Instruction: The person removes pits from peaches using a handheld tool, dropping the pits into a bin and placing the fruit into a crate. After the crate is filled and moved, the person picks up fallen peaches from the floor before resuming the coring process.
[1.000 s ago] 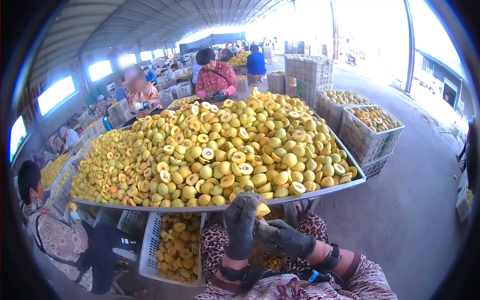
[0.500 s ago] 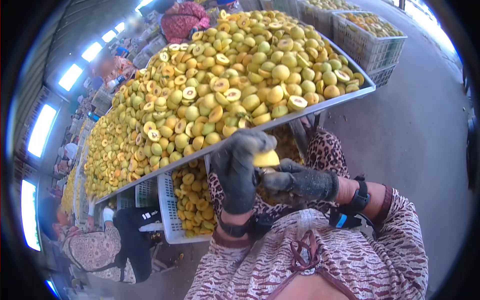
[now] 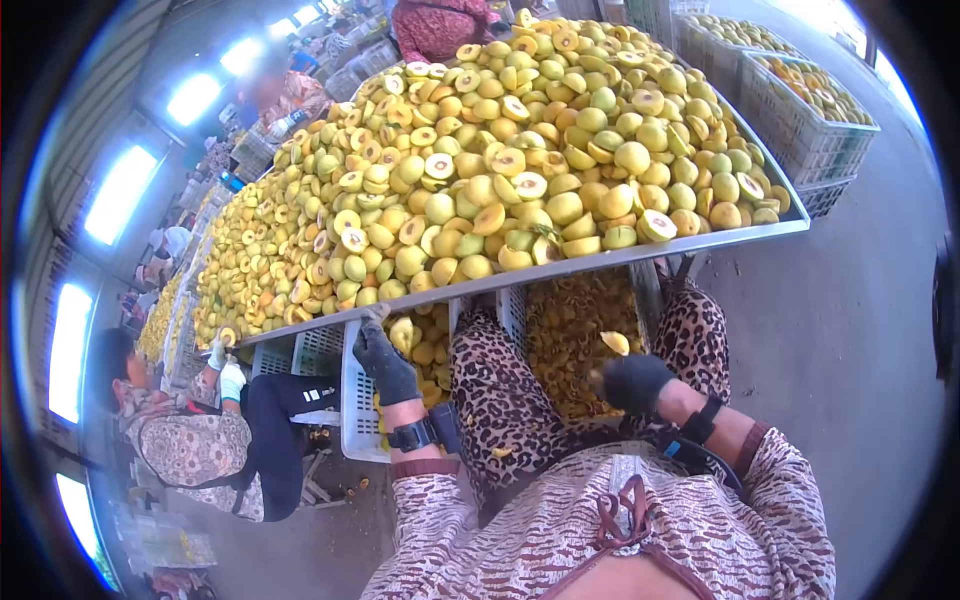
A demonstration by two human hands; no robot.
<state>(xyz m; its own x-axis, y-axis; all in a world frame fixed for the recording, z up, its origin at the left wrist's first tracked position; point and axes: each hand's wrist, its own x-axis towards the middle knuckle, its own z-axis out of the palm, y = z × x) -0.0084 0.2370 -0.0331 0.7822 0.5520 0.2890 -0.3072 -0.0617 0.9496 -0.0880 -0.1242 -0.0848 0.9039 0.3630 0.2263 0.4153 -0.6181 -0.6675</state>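
Note:
My left hand (image 3: 385, 362), in a dark glove, is stretched over a white crate (image 3: 357, 415) of yellow peach halves below the table edge. Its fingers point up and apart, and a peach half (image 3: 403, 335) shows right beside them. My right hand (image 3: 636, 385), also gloved, is closed in front of my right thigh; what it grips is hidden. A yellow piece of fruit (image 3: 615, 343) shows just above that hand, over a bin of brownish scraps (image 3: 580, 340). A small yellow scrap (image 3: 501, 452) lies on my leopard-print trousers.
A metal-edged table (image 3: 640, 250) in front of me is heaped with halved peaches (image 3: 440, 205). Stacked crates of fruit (image 3: 810, 130) stand at the back right. A seated person (image 3: 215, 440) works at the left, and others sit beyond the heap.
My hands have parted from the peach piece they worked on together. The left moved left over the crate, the right slightly down. My view has shifted, showing more of the scrap bin.

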